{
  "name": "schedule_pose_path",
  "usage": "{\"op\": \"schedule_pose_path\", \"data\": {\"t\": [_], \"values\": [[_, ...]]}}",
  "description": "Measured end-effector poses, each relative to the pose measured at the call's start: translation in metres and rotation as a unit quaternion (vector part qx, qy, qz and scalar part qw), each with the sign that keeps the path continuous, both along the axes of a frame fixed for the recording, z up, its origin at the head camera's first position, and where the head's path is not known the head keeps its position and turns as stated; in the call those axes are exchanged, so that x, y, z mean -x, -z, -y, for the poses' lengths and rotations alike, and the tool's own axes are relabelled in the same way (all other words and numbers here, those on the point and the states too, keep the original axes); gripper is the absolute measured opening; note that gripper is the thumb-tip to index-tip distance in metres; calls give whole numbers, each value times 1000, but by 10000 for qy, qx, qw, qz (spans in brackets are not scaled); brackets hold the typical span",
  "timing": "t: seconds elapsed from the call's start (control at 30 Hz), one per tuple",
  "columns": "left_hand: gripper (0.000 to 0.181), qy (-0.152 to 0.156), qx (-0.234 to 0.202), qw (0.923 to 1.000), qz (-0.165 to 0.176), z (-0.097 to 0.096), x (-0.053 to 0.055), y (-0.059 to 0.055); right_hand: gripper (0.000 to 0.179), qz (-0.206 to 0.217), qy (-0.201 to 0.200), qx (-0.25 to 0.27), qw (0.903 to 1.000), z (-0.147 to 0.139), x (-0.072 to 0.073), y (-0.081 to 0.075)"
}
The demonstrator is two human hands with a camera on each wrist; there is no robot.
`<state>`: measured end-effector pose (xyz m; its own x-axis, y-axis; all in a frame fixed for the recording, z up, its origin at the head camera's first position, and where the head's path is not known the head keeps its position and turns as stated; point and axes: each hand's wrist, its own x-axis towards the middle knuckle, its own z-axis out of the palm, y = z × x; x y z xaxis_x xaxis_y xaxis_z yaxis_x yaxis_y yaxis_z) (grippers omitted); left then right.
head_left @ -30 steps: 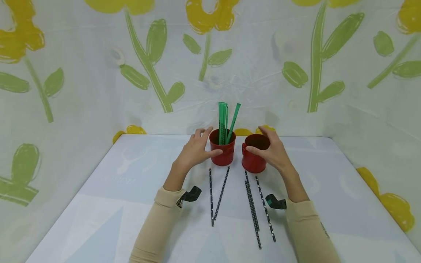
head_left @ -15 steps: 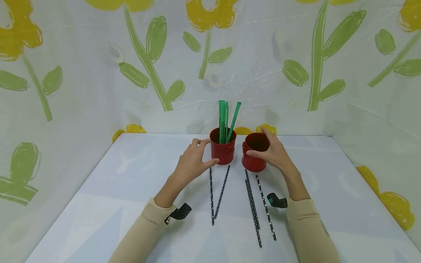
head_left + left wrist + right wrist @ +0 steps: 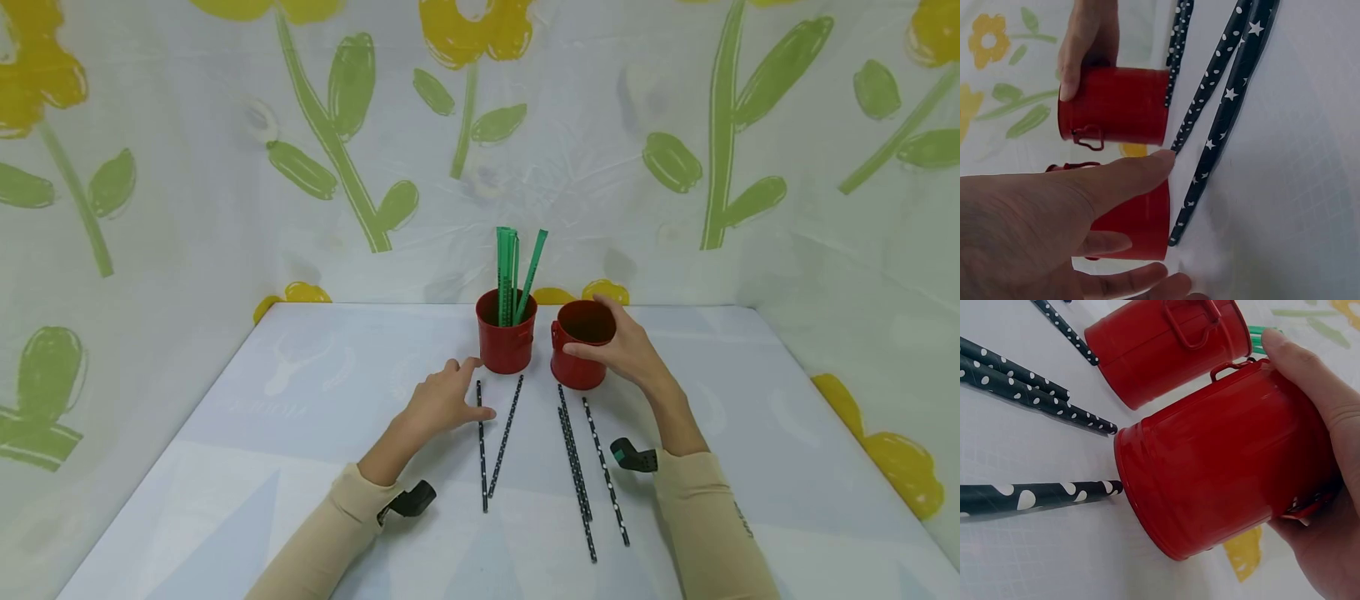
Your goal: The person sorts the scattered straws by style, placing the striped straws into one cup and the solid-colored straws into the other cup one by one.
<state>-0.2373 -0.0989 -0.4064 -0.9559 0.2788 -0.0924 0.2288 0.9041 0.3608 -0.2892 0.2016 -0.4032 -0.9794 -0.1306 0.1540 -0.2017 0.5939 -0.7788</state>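
- Right hand (image 3: 628, 348) grips the red bucket (image 3: 577, 369), right of centre — probably light, stiff and smooth, best held by its rim.
- Left hand (image 3: 441, 400), fingers parted and holding nothing, is near black straws (image 3: 483, 467), lower centre — likely light, crushable; pinch mid-length.

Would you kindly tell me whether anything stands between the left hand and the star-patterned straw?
Nothing visible does: the left hand reaches over the star-patterned straw. The red bucket holding green sticks stands beyond the straw's far end, out of the way.
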Motion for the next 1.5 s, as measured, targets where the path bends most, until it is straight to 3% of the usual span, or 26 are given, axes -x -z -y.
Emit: {"op": "schedule_pose_path", "data": {"t": [0.27,0.6,1.0,1.23,1.5], "values": [[82,8,333,9988,346,-1,-2,-2,101,-67,-69,172,9998,3,1,-1],[79,681,203,9958,578,1,-4,-6,98,-132,-58,233,9996,0,1,1],[76,696,-120,9870,1440,-3,-3,-6,98,-137,-11,217,9997,0,0,4],[70,619,-380,9841,1622,-2,-5,-5,97,-139,-13,249,9996,1,0,4],[65,515,-587,9841,1593,-3,-5,-2,96,-169,3,228,9996,1,0,4]]}}
